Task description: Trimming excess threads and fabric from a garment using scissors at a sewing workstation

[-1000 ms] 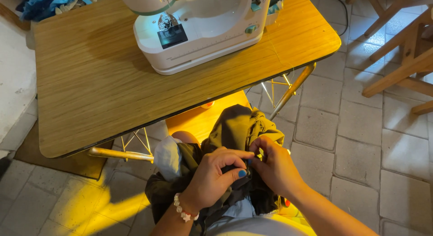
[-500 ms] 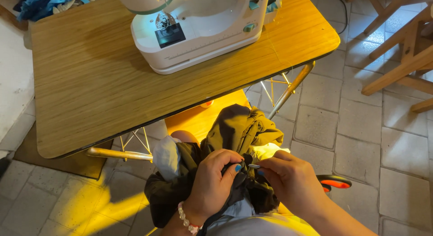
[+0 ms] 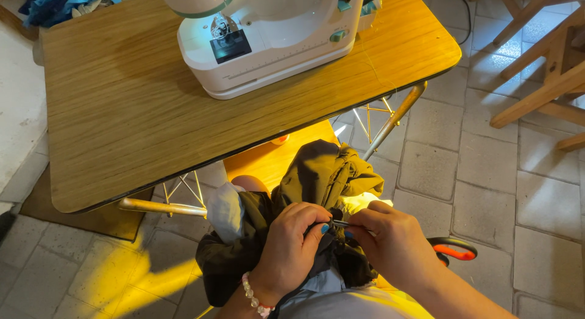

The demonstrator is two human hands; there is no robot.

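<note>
left hand [image 3: 291, 249] pinches the dark cloth [image 3: 317, 179]; right hand [image 3: 393, 240] grips a thin metal tool [image 3: 340, 223], maybe a seam ripper, lying level, tip toward the left fingers [image 3: 317, 224].

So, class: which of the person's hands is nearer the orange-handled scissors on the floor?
Right. The right hand works just left of the scissors; the left hand grips the dark garment further away.
</note>
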